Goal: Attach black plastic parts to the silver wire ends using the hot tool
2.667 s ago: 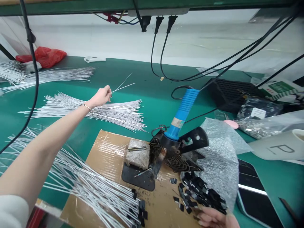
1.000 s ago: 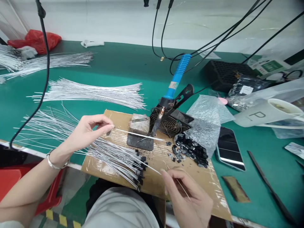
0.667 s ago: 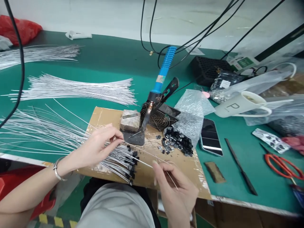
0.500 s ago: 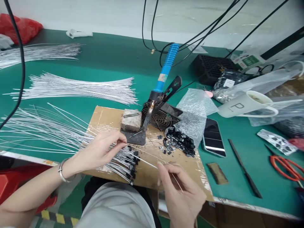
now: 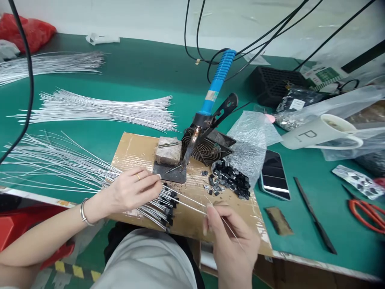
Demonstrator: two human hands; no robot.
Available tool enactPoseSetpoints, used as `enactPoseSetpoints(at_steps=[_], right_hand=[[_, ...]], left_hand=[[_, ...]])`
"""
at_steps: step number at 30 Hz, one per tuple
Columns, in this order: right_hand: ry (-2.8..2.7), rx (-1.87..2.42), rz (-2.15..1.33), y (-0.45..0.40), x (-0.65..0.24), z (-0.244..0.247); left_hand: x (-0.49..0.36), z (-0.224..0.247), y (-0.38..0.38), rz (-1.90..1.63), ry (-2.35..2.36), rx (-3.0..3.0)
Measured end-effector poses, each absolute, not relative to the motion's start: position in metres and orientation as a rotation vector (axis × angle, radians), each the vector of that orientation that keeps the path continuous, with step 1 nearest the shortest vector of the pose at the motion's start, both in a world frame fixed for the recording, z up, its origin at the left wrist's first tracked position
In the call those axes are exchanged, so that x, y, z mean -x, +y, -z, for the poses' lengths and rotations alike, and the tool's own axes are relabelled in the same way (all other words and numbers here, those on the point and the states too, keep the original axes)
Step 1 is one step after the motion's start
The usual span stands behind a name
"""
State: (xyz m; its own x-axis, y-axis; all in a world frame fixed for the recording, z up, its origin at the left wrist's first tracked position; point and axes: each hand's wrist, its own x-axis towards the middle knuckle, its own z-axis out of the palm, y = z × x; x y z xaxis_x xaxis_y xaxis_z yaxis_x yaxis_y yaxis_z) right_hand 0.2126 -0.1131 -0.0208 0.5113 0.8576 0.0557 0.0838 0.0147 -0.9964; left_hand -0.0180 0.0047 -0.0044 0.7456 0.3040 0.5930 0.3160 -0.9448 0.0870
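My left hand (image 5: 135, 190) is closed, thumb and fingertips brought together above a bundle of white wires; whether anything sits in its fingertips I cannot make out. The wires (image 5: 87, 164) run from the left under this hand and end in small black caps (image 5: 168, 208) over the cardboard. My right hand (image 5: 231, 237) pinches thin white wires (image 5: 192, 206) between thumb and forefinger. They stretch leftward toward the capped ends, and a thin end crosses the right palm. Beyond the hands, a blue-handled soldering iron (image 5: 221, 68) leans tip-down in a stand, near a grimy block (image 5: 168, 150).
Loose black pieces (image 5: 231, 178) spill from a bubble-wrap bag (image 5: 248, 136) beside a round fan grille (image 5: 201, 147). Rightward lie a phone (image 5: 274, 174), a dark file (image 5: 314, 214), red scissors (image 5: 367, 210) and a white mug (image 5: 319, 132). Another wire bundle (image 5: 102, 110) lies behind.
The view has shifted slightly. My left fingers have folded and turned, away from the thin strand they pinched. Two wires now show apart, running to my right hand, which keeps its pinch.
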Motion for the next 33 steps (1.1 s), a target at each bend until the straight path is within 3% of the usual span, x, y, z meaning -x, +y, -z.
enactPoseSetpoints(at_steps=[5,12,19,25,30,33], right_hand=[[-1.177,1.396,-0.611,-0.113,-0.212,0.023],[-1.149,1.422,-0.566,-0.114,-0.205,0.025],[-1.37,1.235,-0.46,-0.117,-0.213,0.036],[-1.365,1.172,-0.394,-0.117,-0.213,0.041],[-1.082,1.245,-0.616,-0.114,-0.202,0.039],[-1.015,1.275,-0.745,-0.113,-0.198,0.041]], left_hand=[[-0.008,-0.003,-0.019,1.019,-1.031,3.336],[-0.043,-0.013,-0.032,1.061,-1.943,3.693],[-0.04,-0.021,-0.014,0.975,-2.233,3.876],[-0.037,-0.029,-0.013,0.739,-2.073,3.911],[-0.035,-0.033,-0.027,0.911,-1.415,3.566],[-0.035,-0.032,-0.029,0.923,-1.408,3.513]])
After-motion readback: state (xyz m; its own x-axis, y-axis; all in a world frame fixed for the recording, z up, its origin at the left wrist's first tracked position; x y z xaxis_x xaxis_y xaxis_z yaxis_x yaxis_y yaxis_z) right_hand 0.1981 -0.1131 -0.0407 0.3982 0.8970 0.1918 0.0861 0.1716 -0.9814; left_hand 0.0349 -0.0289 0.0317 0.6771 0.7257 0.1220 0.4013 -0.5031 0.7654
